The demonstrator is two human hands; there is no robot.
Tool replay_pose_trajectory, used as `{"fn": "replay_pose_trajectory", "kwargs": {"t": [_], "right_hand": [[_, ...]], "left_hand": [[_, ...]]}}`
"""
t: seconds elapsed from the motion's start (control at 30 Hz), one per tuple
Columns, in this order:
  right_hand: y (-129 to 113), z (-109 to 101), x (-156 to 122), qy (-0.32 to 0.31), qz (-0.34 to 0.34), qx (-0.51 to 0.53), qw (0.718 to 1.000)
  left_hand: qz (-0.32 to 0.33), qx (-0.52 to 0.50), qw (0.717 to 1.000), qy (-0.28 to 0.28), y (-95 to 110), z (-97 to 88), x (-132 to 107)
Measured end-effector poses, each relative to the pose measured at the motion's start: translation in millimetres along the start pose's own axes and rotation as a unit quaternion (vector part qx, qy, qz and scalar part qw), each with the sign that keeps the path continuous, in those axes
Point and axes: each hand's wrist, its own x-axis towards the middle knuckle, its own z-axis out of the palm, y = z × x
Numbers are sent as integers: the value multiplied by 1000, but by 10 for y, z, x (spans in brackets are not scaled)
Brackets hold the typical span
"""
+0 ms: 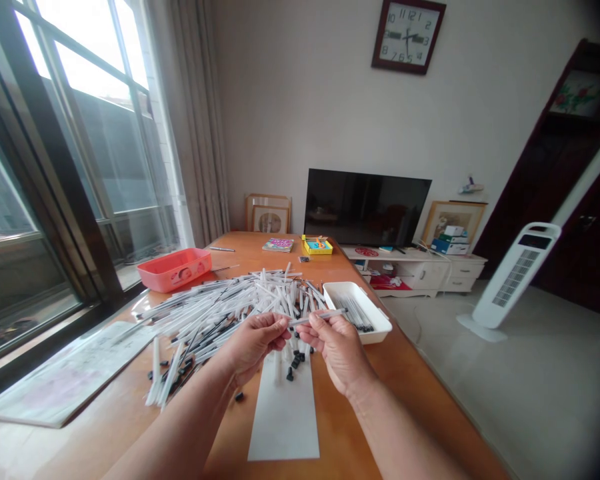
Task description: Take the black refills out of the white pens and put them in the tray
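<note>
Both hands are closed on a slim pen [299, 321], held nearly level above the paper, its dark end pointing right. My left hand [263, 337] pinches its left end between thumb and fingers. My right hand [337, 343] grips it further right, beside the white tray. Behind the hands spreads a heap of white pen barrels and dark, thin refills [220, 307]. Several small black pen caps [296, 360] lie below the hands on a white paper strip [285, 427]. The white tray [383, 327] contains a row of pens with dark ends.
A red plastic basket [175, 273] stands at the table's left edge. Loose barrels [163, 383] and a flat booklet [65, 380] lie at left. A yellow box [317, 248] and a colourful book [279, 245] sit at the far end of the wooden table [400, 407].
</note>
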Motion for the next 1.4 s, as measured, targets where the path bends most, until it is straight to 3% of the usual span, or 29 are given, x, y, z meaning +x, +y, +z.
{"fn": "replay_pose_trajectory", "kwargs": {"t": [0.2, 0.37, 0.5, 0.6, 0.73, 0.8, 0.9, 1.03, 1.17, 1.27, 1.4], "right_hand": [[-34, -133, 94, 3, 6, -25, 1000], [-189, -252, 144, 43, -58, -22, 997], [-350, -356, 160, 52, -51, -29, 997], [-461, -515, 226, 129, -97, -53, 985], [-527, -785, 373, 267, -170, -201, 927], [-526, -888, 427, 296, -197, -283, 891], [-507, -970, 462, 312, -197, -369, 853], [-460, -987, 474, 303, -135, -581, 743], [-379, -973, 503, 287, -99, -689, 658], [-319, -963, 518, 273, -98, -720, 631], [-274, -970, 516, 256, -93, -717, 642]], "left_hand": [[6, 30, 999, 11, 40, -57, 6], [3, 29, 999, 29, 75, -115, 0], [-2, 15, 999, 35, 95, -109, -11], [18, 23, 997, 74, 96, -139, 4], [33, 45, 991, 125, 86, -226, 45], [36, 65, 988, 137, 92, -252, 55], [41, 92, 984, 147, 113, -260, 48], [50, 114, 980, 156, 132, -279, 37], [57, 128, 977, 159, 124, -337, 52], [64, 133, 976, 161, 118, -374, 58], [68, 131, 974, 174, 127, -412, 53]]}}
